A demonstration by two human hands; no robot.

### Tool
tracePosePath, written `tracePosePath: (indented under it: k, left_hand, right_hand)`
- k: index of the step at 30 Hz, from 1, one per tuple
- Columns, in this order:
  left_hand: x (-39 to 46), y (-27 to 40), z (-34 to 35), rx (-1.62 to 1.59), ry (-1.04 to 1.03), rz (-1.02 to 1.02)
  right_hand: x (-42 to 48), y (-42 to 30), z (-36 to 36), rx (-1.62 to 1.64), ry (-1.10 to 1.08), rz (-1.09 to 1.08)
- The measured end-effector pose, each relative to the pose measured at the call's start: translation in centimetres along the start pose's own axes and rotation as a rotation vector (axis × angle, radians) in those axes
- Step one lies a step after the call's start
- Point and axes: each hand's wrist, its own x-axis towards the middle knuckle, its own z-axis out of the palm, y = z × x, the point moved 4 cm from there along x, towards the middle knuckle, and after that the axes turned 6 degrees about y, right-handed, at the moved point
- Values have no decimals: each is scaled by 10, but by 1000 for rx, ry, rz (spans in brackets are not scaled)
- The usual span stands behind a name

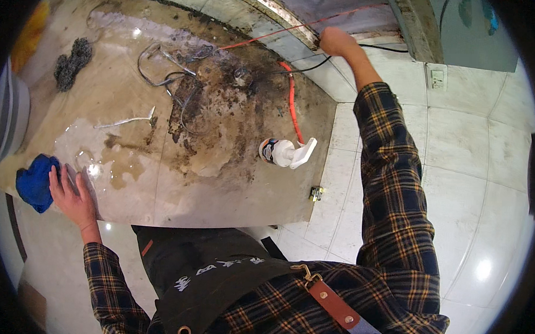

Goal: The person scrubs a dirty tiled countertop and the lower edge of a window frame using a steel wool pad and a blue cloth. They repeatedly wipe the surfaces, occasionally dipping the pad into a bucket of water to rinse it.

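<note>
My left hand (75, 200) lies flat on the stained, wet countertop (129, 202), fingers spread, with its fingertips against a crumpled blue cloth (35, 183). My right arm reaches far up to the wall, where my right hand (338, 41) is curled at the end of a grimy metal ledge (305, 36). Its fingers are turned away, so I cannot tell whether it grips anything. A thin black cable (382, 48) passes just by this hand. A white pump bottle (281, 152) with a printed label stands on the counter, below a red hose (292, 101).
Grey steel wool (73, 64) lies at the upper left. Nearby are a bent metal wire piece (164, 77) and a thin whitish strip (125, 120). A small yellow-black box (316, 194) sits at the counter's right edge. The tiled wall holds a socket (437, 79).
</note>
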Motion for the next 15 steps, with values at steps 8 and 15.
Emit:
tracePosePath:
  k: [8,15]
  left_hand:
    - [-1,-2,0,12,-17,-4]
    - [1,3,4,4,-12,-11]
  right_hand:
    - [-2,-4,-5,-86,29,75]
    - [-11,23,-19,26,78,59]
